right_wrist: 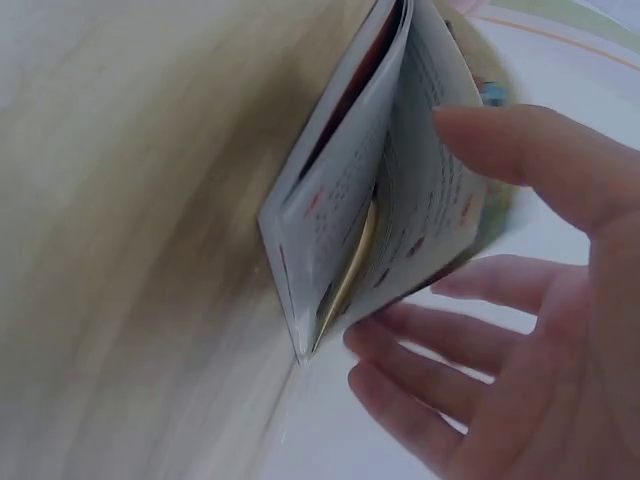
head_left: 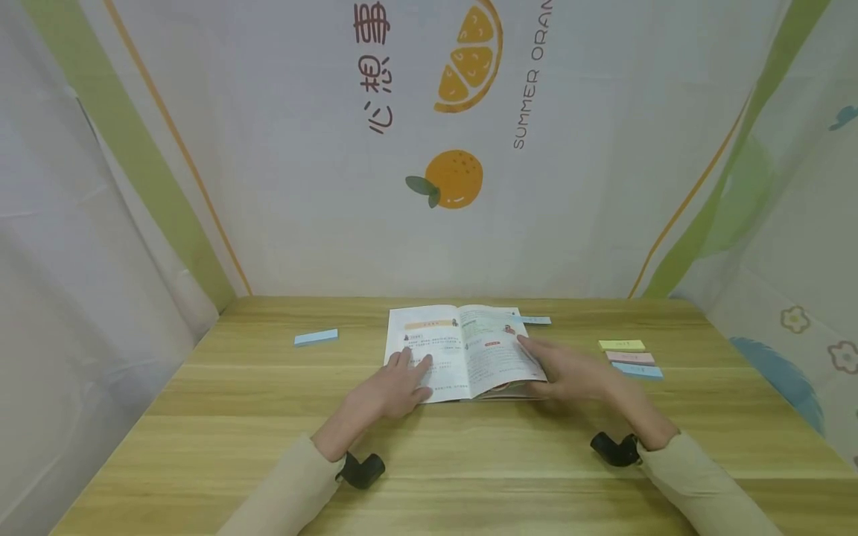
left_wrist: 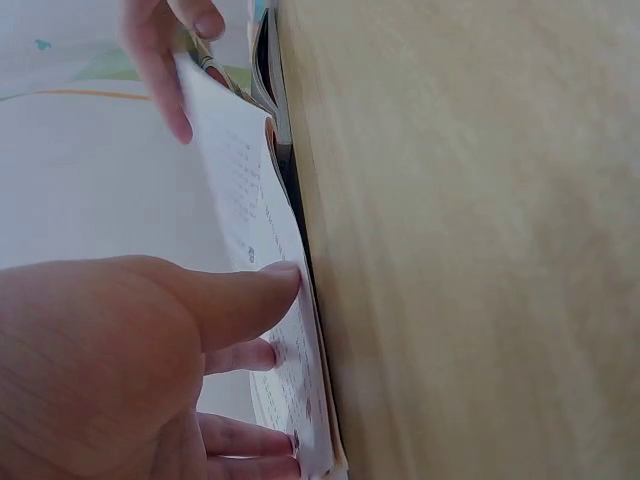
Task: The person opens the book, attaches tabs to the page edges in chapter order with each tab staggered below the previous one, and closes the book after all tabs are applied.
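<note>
An open book (head_left: 439, 368) with printed pages lies on the wooden table, its right-hand page raised from the sheets below. My left hand (head_left: 401, 383) rests on the left page, fingers spread; in the left wrist view its thumb (left_wrist: 250, 300) lies along the near page edge. At the book's right side, my right hand (head_left: 570, 368) holds the lifted page (right_wrist: 440, 215) by its outer edge, thumb on one side and fingertips by the edge. A pale blue tab (head_left: 534, 320) sticks out from the book's upper right.
To the right lie yellow (head_left: 622, 345), pink (head_left: 630, 358) and blue sticky-note strips (head_left: 637, 371). Another blue strip (head_left: 316, 337) lies to the left. A printed curtain (head_left: 322, 223) hangs behind the table (head_left: 469, 461). Each wrist carries a black camera mount (head_left: 362, 471).
</note>
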### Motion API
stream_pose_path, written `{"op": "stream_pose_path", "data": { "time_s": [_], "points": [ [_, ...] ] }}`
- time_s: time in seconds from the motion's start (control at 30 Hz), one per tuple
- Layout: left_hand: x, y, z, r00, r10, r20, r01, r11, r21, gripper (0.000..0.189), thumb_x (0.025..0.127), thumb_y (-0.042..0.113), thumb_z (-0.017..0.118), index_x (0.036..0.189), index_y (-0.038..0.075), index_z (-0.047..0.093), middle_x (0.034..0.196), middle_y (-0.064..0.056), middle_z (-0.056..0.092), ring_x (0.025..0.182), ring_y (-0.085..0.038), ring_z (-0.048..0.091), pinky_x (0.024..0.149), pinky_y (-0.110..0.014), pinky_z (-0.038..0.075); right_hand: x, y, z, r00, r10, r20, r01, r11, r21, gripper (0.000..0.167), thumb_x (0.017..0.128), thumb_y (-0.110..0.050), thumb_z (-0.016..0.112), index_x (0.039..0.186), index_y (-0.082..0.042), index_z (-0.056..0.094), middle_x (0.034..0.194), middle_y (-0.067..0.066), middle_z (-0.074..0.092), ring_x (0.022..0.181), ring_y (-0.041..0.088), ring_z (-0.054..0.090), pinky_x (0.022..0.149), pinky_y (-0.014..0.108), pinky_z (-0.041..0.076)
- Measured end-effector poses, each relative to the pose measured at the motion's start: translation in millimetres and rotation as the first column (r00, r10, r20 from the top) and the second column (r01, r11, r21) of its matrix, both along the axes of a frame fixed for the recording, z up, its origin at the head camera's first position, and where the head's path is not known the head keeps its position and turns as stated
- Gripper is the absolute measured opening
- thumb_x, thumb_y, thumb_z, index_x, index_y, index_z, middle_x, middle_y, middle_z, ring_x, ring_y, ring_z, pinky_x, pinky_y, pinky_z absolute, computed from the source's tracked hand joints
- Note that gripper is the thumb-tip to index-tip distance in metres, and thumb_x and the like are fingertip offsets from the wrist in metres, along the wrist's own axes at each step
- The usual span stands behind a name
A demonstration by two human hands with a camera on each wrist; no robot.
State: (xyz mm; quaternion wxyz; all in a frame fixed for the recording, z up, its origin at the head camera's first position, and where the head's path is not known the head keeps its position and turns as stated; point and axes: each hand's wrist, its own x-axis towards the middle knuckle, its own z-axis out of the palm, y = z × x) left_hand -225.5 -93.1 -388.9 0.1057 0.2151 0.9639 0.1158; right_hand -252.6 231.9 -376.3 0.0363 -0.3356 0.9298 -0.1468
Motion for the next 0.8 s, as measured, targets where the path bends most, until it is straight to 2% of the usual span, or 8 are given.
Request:
{"op": "stream_pose_path", "data": {
  "time_s": [0.2,0.47,0.6,0.7,0.8],
  "points": [
    [1.2,-0.2,3.5,1.000,0.004,0.000,-0.004,1.000,0.004,0.058,0.106,0.030,0.053,0.155,0.004,0.037,0.158,-0.033,0.021,0.146,-0.045,0.025,0.115,-0.055,0.032,1.0,3.7,6.5,0.997,-0.069,-0.044,0.070,0.997,0.027,0.088,0.091,-0.046,0.072,0.152,0.006,0.036,0.150,0.029,0.044,0.130,0.045,0.051,0.099,0.056,0.048],
    [0.2,-0.5,5.1,1.000,-0.014,-0.020,0.014,1.000,-0.012,0.057,0.106,0.029,0.053,0.154,0.003,0.039,0.157,-0.032,0.024,0.144,-0.045,0.027,0.114,-0.054,0.034,1.2,6.5,7.9,0.994,-0.106,0.010,0.107,0.993,-0.059,0.106,0.088,-0.066,0.066,0.155,0.007,0.028,0.155,0.029,0.036,0.138,0.048,0.040,0.105,0.062,0.040],
    [0.3,-1.5,8.1,0.999,-0.028,-0.037,0.028,1.000,-0.002,0.055,0.105,0.028,0.054,0.153,0.002,0.041,0.155,-0.032,0.028,0.143,-0.045,0.030,0.113,-0.054,0.035,1.0,4.8,7.3,0.996,-0.090,0.014,0.091,0.987,-0.131,0.108,0.087,-0.062,0.070,0.157,0.005,0.023,0.157,0.026,0.033,0.140,0.046,0.038,0.106,0.062,0.039],
    [-0.7,-2.5,8.9,0.998,-0.031,-0.055,0.032,0.999,0.019,0.054,0.105,0.026,0.055,0.152,0.001,0.042,0.153,-0.032,0.032,0.141,-0.044,0.033,0.113,-0.053,0.035,0.2,2.0,6.5,0.997,-0.070,0.018,0.073,0.975,-0.211,0.101,0.090,-0.054,0.071,0.157,0.006,0.023,0.155,0.024,0.038,0.134,0.040,0.049,0.104,0.060,0.042],
    [-2.5,-3.4,9.1,0.996,-0.036,-0.084,0.039,0.999,0.030,0.053,0.105,0.025,0.055,0.151,0.001,0.044,0.151,-0.032,0.035,0.139,-0.043,0.036,0.113,-0.053,0.036,-1.6,-1.7,4.3,0.997,-0.059,0.042,0.069,0.949,-0.309,0.088,0.097,-0.042,0.068,0.156,0.007,0.025,0.146,0.021,0.051,0.119,0.029,0.061,0.097,0.052,0.049]
  ]
}}
